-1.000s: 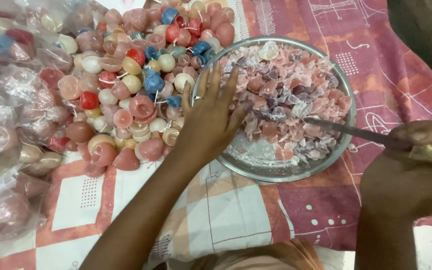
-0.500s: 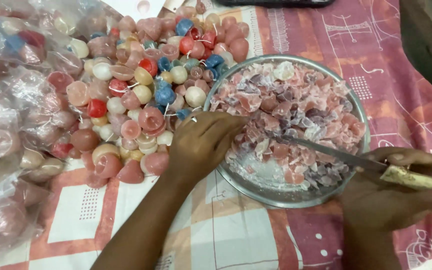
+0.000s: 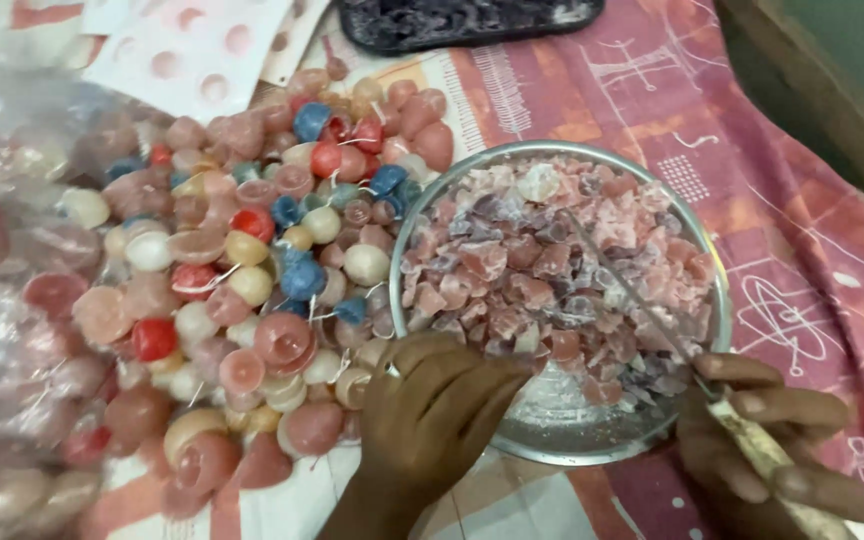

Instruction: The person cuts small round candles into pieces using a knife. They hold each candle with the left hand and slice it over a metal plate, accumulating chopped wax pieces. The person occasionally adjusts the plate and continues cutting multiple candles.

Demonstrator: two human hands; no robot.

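While the right hand (image 3: 772, 440) grips the knife (image 3: 642, 300), the left hand (image 3: 432, 410), fingers curled, steadies the bowl (image 3: 552, 450); chopping wax chunks (image 3: 552, 270) likely continues.

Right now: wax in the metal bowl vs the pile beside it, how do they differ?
Wax chunks in the metal bowl are broken, irregular and mostly pink; the candles piled on the cloth are whole, rounded, wicked, and mixed pink, red, blue and cream. The chunks are contained; the candles lie loose. Both look like the same waxy material.
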